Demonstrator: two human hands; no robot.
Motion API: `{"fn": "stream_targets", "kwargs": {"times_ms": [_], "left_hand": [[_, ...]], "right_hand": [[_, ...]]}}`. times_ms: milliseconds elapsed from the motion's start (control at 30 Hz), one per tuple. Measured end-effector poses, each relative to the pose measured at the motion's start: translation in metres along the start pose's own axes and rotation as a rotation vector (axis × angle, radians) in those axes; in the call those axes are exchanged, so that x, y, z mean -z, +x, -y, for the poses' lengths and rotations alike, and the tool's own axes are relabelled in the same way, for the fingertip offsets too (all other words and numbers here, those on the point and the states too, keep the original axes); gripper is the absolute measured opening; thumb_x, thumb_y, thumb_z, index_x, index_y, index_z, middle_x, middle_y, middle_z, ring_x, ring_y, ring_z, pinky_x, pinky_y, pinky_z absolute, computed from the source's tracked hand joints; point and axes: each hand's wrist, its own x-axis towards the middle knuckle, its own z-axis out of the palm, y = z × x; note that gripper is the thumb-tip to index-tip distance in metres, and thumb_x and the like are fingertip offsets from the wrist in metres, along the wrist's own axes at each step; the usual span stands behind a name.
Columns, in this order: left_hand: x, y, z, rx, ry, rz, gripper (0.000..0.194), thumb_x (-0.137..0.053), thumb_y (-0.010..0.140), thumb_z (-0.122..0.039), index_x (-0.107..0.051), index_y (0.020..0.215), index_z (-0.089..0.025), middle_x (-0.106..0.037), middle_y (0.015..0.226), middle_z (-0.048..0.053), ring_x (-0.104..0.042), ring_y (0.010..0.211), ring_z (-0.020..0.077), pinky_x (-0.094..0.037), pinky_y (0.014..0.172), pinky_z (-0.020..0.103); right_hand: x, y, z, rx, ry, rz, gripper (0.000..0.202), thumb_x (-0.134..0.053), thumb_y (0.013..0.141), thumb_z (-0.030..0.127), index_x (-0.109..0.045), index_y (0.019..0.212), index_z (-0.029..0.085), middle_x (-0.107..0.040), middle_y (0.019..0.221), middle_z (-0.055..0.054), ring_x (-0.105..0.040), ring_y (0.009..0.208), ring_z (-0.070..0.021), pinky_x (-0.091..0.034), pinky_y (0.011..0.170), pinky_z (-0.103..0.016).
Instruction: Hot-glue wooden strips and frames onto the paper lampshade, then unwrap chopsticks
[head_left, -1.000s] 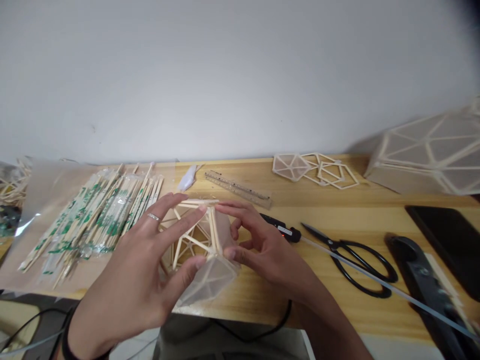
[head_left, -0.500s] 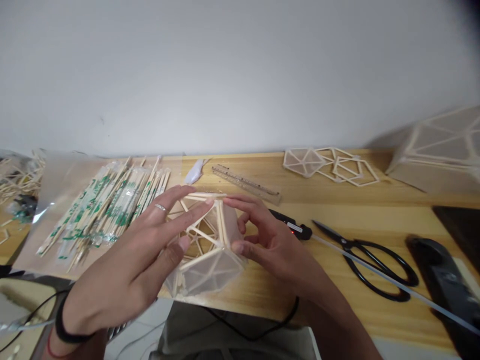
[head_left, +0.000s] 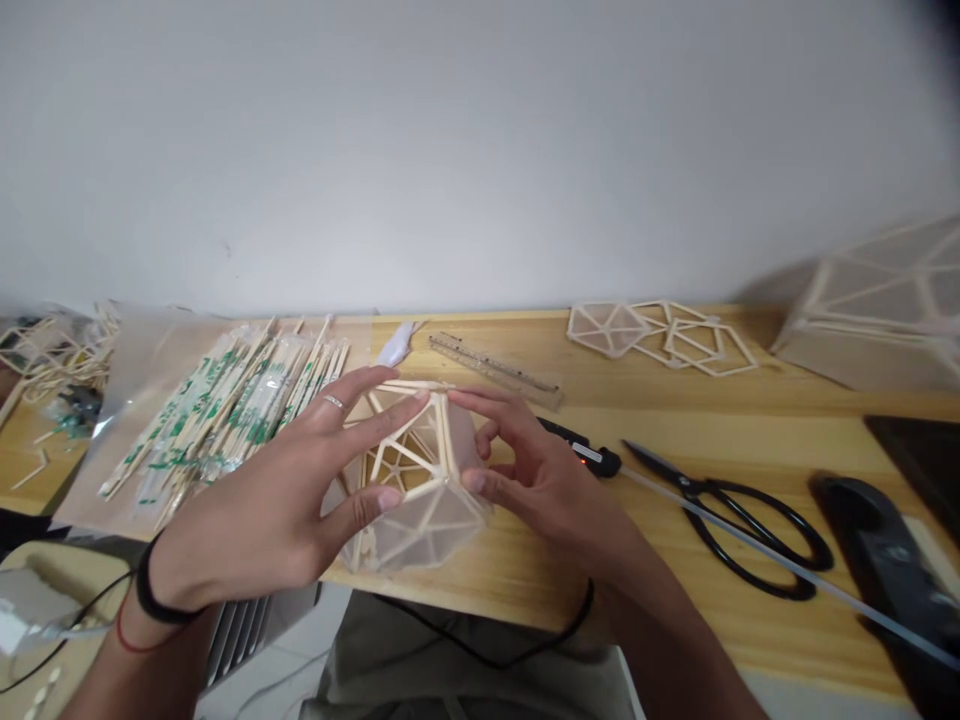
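Between my hands on the table's front part sits a many-sided lantern-like frame point(head_left: 429, 532) of thin wooden sticks, with translucent panels on several sides and an open top face. My left hand point(head_left: 277, 505) reaches over it from the left, index fingertip at the far top corner and thumb on the near stick edge. At the right side, my right hand point(head_left: 544, 480) grips the frame, index finger at that same far corner and thumb at the near corner. The fingers partly hide the left and right panels.
Wrapped chopsticks point(head_left: 240, 410) lie left on a clear sheet. Behind are a clear ruler point(head_left: 495, 368) and flat stick pentagons point(head_left: 660, 335). To the right lie a black glue gun point(head_left: 592, 456) with a long glue stick, black scissors point(head_left: 720, 510) and a larger panelled frame point(head_left: 885, 300).
My left thumb has straightened and shifted right along the near top edge. The camera view has moved slightly. My right hand keeps its hold.
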Motion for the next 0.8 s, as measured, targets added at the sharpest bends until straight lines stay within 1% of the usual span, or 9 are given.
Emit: {"fn": "stream_targets", "kwargs": {"times_ms": [67,233,400,600,800], "left_hand": [[-0.0017,-0.0009,0.0005,-0.002,-0.003,-0.007,0.063,-0.053,0.107,-0.04,-0.034,0.167,-0.043,-0.028,0.178,0.006,-0.035,0.162,0.0331,-0.043,0.126,0.058],[-0.0056,-0.0013,0.0017,0.015,0.015,-0.025,0.062,-0.052,0.107,-0.044,-0.034,0.166,-0.042,-0.025,0.178,0.006,-0.031,0.164,0.0325,-0.04,0.128,0.057],[-0.0086,-0.0008,0.0024,-0.008,0.033,-0.047,0.062,-0.052,0.108,-0.043,-0.032,0.166,-0.044,-0.026,0.177,0.004,-0.028,0.165,0.0308,-0.039,0.129,0.057],[-0.0095,0.0003,0.0007,-0.03,0.049,-0.059,0.066,-0.051,0.108,-0.04,-0.025,0.169,-0.044,-0.026,0.177,0.004,-0.031,0.164,0.0303,-0.043,0.127,0.056],[-0.0085,0.0014,-0.0021,-0.058,0.076,-0.105,0.066,-0.052,0.107,-0.037,-0.029,0.169,-0.04,-0.032,0.175,0.005,-0.038,0.161,0.0315,-0.05,0.122,0.053]], "right_hand": [[-0.0004,0.0001,0.0003,0.003,0.01,0.008,0.052,-0.084,0.089,0.042,-0.069,0.139,0.042,-0.051,0.148,-0.004,-0.054,0.099,-0.0172,-0.06,0.078,-0.027],[-0.0017,-0.0003,0.0003,-0.023,0.02,0.008,0.065,-0.092,0.08,0.041,-0.068,0.141,0.041,-0.047,0.152,-0.004,-0.052,0.104,-0.0196,-0.061,0.078,-0.029],[-0.0024,0.0,0.0033,-0.045,0.02,-0.005,0.063,-0.092,0.08,0.037,-0.069,0.139,0.041,-0.047,0.152,-0.003,-0.051,0.104,-0.0193,-0.06,0.077,-0.028],[-0.0032,-0.0012,0.0054,-0.061,0.021,-0.007,0.065,-0.092,0.079,0.033,-0.069,0.139,0.043,-0.048,0.15,-0.002,-0.051,0.101,-0.0188,-0.058,0.072,-0.025],[-0.0034,0.0,0.0035,-0.086,0.058,-0.011,0.067,-0.096,0.076,0.038,-0.07,0.137,0.047,-0.047,0.15,0.0,-0.05,0.103,-0.0196,-0.06,0.074,-0.026]]}}
